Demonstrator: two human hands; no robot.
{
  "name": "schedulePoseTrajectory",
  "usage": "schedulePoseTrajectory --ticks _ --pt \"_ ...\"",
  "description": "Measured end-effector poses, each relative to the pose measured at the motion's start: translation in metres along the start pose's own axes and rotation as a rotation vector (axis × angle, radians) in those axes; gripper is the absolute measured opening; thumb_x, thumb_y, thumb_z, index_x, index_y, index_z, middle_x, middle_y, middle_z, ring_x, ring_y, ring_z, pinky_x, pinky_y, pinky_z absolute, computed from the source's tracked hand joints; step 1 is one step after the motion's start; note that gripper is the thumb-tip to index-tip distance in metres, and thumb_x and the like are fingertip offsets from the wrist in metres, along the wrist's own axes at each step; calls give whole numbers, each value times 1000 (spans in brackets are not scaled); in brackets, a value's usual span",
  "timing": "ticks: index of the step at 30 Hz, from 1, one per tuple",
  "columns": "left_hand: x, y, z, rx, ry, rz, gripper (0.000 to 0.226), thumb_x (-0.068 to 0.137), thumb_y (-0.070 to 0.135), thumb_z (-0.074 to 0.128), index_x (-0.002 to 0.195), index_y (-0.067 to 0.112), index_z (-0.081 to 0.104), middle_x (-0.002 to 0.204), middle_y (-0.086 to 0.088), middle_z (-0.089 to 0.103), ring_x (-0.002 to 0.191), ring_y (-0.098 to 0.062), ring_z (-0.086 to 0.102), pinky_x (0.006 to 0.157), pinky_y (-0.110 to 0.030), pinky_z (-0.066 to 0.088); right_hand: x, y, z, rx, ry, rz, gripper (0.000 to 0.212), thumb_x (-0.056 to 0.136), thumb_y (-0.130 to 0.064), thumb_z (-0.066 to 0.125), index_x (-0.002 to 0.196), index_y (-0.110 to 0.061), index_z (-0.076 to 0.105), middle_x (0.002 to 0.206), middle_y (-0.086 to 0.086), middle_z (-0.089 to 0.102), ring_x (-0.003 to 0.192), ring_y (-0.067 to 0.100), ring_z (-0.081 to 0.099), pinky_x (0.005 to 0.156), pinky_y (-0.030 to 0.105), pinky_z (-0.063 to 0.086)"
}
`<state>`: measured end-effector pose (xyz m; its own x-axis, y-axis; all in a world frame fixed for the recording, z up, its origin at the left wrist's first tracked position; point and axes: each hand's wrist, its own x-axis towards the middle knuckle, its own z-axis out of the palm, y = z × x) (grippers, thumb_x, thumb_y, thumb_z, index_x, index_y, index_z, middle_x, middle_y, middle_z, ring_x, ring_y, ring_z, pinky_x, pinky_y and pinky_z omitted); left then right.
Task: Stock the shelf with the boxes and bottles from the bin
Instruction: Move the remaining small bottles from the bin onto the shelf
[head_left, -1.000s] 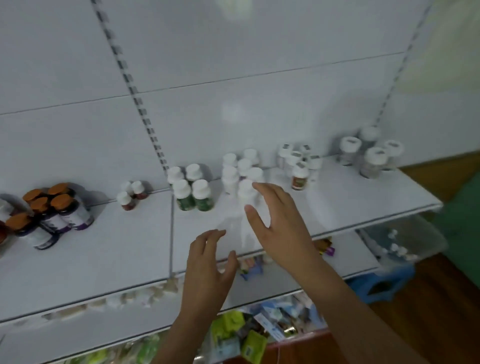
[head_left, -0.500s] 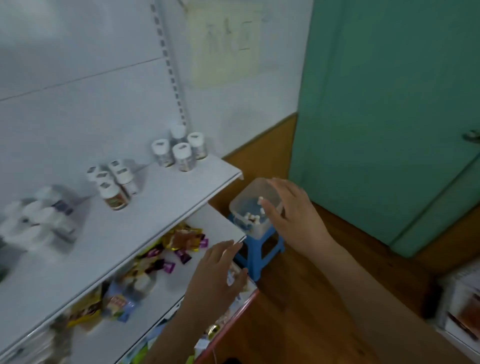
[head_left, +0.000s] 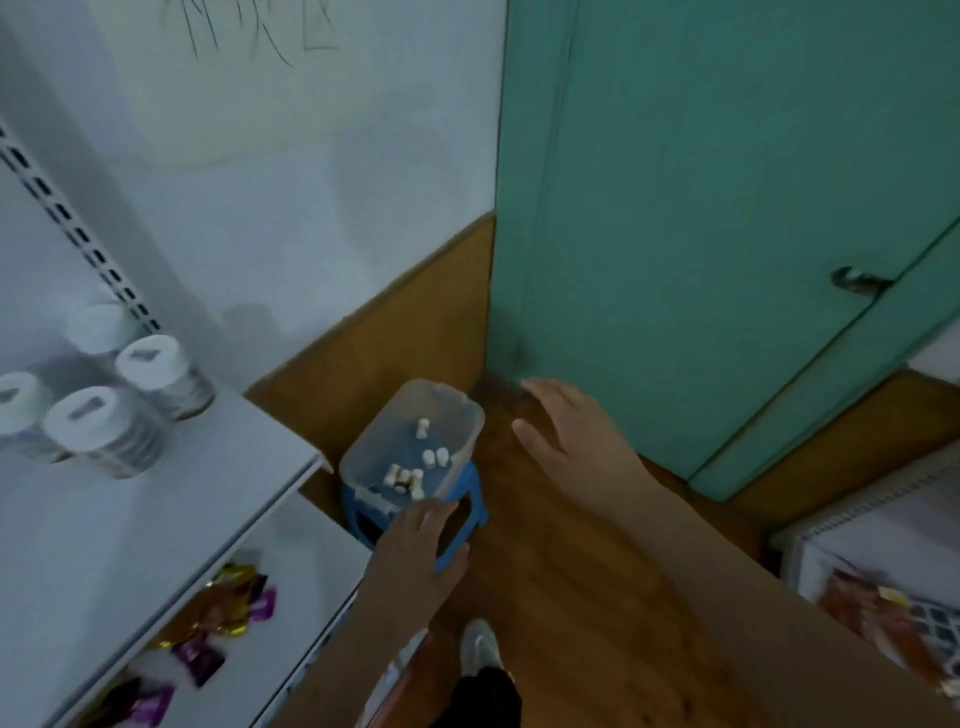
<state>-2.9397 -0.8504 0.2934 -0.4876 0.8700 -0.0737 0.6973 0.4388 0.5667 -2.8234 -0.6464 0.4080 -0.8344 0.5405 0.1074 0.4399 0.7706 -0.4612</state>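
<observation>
Far to the left of both hands, on the white upper shelf (head_left: 156, 519), stands a cluster of clear jars (head_left: 111, 431) with white lids, upright and close together near the shelf's right end. Below them, lower and to the left of the left hand, a second shelf board (head_left: 311, 545) carries loose wrapped sweets (head_left: 223, 618) in gold, brown and purple foil.

The left hand (head_left: 415, 551) is empty, palm down, its fingers loosely spread and slightly curled. Its fingertips sit just at the near edge of the clear plastic bin (head_left: 457, 415), in front of the blue stool (head_left: 467, 499) on which the bin rests; whether the fingers touch the bin or the stool cannot be told. Just beyond that hand, inside the bin, lie a few small white-capped bottles (head_left: 410, 475), some on their sides, gathered toward the near end with one apart farther back.

Under the left forearm, a light shoe (head_left: 480, 647) and a dark trouser leg stand on the wooden floor (head_left: 571, 597).

The right hand (head_left: 566, 431) hovers to the right of the bin, near it but apart, open and empty with fingers extended and thumb out, above the floor. Beyond this hand is a green door (head_left: 701, 208) with a dark handle (head_left: 857, 280). Lower right of the right forearm, another white rack (head_left: 883, 519) holds orange-patterned packets (head_left: 872, 613), blurred.
</observation>
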Motion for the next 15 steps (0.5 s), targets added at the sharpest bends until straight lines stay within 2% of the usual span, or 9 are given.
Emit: schedulePoseTrajectory --ticks 5,9,12,15 --pt "78 -33 -3 -86 -4 -194 51 98 40 54 143 19 44 139 2 46 129 -16 43 100 -27 42 105 21 17 -39 -198 -74 56 101 -46 43 149 -18 37 151 1 40 138 18 34 113 31 27" --pt "114 -60 -2 -207 -6 -378 46 98 31 56 141 19 45 138 -1 44 129 -20 44 96 -27 41 170 34 37 -4 -259 -98 55 100 -43 47 148 -17 39 149 2 41 135 20 38 112 35 33" --pt "126 -71 4 -312 28 -506 45 98 25 58 140 16 46 137 -7 47 127 -22 47 101 -33 43 200 43 60 32 -322 -110 54 99 -38 51 148 -18 39 146 2 44 131 19 42 107 29 33" --pt "137 -78 14 -375 40 -635 46 97 27 59 140 15 46 137 -8 49 125 -22 49 104 -38 44 226 53 92 43 -422 -153 52 98 -33 53 147 -18 41 142 2 46 129 21 44 101 24 32"
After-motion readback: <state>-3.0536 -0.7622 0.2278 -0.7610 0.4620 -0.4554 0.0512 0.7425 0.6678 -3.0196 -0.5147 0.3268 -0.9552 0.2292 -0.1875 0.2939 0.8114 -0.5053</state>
